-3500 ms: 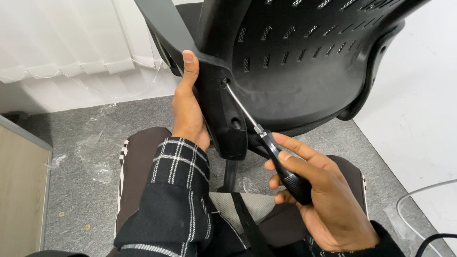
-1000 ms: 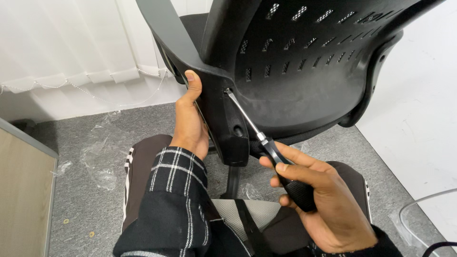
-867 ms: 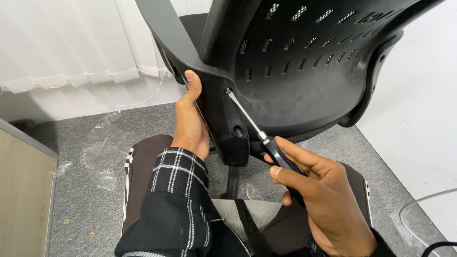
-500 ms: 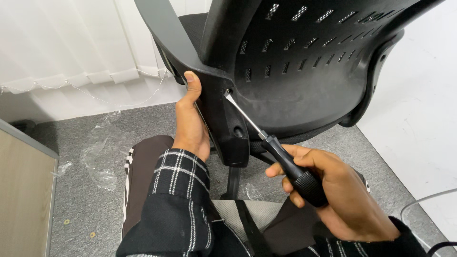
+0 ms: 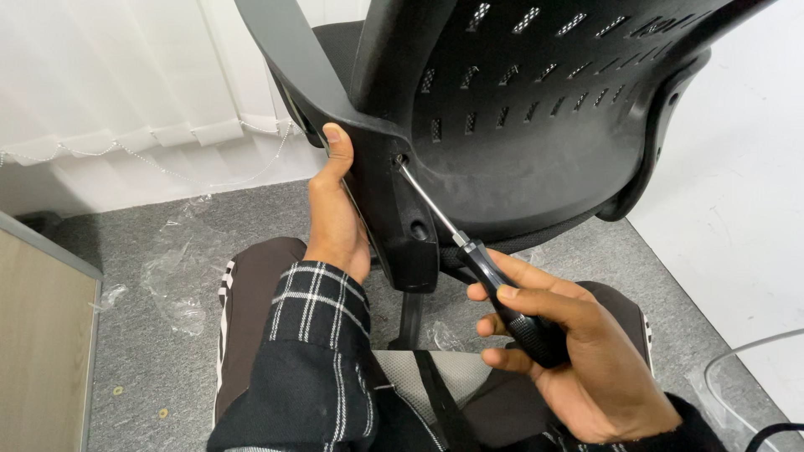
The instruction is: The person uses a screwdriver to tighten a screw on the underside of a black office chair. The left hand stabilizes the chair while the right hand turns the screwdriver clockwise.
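Observation:
A black office chair [image 5: 536, 109] with a perforated back lies tipped toward me. My left hand [image 5: 333, 219] grips the edge of its black armrest bracket [image 5: 394, 209], thumb pointing up along it. My right hand [image 5: 569, 351] is closed around the black handle of a screwdriver [image 5: 469, 247]. Its metal shaft runs up and left, and the tip sits in a screw hole near the top of the bracket. A second hole shows lower on the same bracket.
Grey carpet [image 5: 134, 351] covers the floor, with crumpled clear plastic wrap [image 5: 176, 285] to my left. White vertical blinds [image 5: 109, 75] hang at the back. A light wooden panel [image 5: 42, 343] stands at the left edge, a white wall [image 5: 737, 218] at the right.
My right hand has shifted its grip on the screwdriver handle, turning and sliding a little lower right. The tip stays in the hole. My left hand has not moved.

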